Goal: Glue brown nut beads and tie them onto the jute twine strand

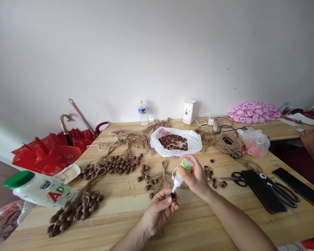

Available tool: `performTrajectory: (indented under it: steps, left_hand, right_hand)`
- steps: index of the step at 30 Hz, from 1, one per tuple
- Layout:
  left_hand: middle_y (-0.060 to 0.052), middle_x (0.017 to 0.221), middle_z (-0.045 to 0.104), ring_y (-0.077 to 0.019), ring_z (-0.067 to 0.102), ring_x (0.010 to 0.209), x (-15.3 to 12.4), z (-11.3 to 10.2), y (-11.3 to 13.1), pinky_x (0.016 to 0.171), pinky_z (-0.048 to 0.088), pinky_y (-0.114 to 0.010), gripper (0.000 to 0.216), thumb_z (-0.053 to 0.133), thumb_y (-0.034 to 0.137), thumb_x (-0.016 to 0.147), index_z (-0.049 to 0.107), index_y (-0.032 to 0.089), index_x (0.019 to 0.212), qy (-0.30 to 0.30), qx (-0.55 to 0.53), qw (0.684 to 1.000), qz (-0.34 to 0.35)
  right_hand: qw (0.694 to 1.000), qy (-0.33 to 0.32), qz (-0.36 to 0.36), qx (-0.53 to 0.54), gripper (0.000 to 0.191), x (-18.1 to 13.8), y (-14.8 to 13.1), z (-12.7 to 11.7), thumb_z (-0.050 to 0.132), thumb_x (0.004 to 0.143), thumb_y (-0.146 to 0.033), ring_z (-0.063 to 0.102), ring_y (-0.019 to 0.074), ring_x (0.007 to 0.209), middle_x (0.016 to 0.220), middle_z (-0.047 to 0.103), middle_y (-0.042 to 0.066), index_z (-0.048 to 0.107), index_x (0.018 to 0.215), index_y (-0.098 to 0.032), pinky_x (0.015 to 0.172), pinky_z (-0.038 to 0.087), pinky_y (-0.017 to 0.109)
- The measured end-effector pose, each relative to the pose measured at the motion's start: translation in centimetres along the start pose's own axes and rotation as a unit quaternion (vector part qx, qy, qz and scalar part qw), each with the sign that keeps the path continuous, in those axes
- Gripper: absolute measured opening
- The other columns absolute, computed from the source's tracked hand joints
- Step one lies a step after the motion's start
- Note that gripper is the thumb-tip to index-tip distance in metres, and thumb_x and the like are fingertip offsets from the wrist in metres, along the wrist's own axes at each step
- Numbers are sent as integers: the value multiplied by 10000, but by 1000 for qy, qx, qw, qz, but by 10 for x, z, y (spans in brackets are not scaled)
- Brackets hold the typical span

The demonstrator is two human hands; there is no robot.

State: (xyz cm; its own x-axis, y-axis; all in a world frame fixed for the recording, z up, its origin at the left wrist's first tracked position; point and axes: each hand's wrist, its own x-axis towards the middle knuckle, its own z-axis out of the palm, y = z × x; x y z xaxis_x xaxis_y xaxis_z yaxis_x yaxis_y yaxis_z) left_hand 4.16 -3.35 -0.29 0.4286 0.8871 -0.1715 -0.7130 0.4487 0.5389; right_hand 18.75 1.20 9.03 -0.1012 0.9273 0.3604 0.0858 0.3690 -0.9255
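Observation:
My left hand (159, 211) is closed on a brown nutshell half (173, 196), its dark hollow side facing up. Tilted downward in my right hand (196, 176) is a small glue bottle (181, 171) with a yellow-green label and a white nozzle. The nozzle tip is at the shell's opening; whether glue is flowing I cannot tell. Just behind my hands lies a knotted twine tassel (164, 170) with brown nuts (148, 177) on its cords. Several loose shell halves (208, 172) lie right of my right hand. A white plastic bag (157, 146) of shells stands open farther back.
Bunches of nuts on twine (122, 164) spread across the left, near a tipped white bottle (47, 190). Small scissors (235, 179), a black phone (264, 191), larger scissors (279, 191) and a twine coil (227, 143) lie right. Another person's hand (311, 136) is at far right.

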Motion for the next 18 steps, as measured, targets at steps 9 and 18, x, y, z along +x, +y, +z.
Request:
performTrajectory:
  steps: [9, 18]
  left_hand:
    - [-45, 763, 676, -93, 593, 612, 0, 1, 0, 672, 499, -260, 175, 740, 135, 653, 689, 115, 820, -5, 0, 1000, -1]
    - [-52, 784, 688, -98, 600, 623, -1, 1, 1, 677, 501, -259, 198, 742, 124, 647, 692, 128, 839, 2, -4, 1000, 10]
  right_hand:
    - [1000, -6, -5, -5, 239, 0, 5, 3, 595, 772, -344, 411, 96, 520, 654, 452, -48, 476, 929, -209, 469, 349, 200]
    - [1000, 3, -3, -25, 238, 3, 1, -1, 598, 763, -330, 424, 101, 530, 660, 467, -37, 475, 925, -204, 463, 353, 201]
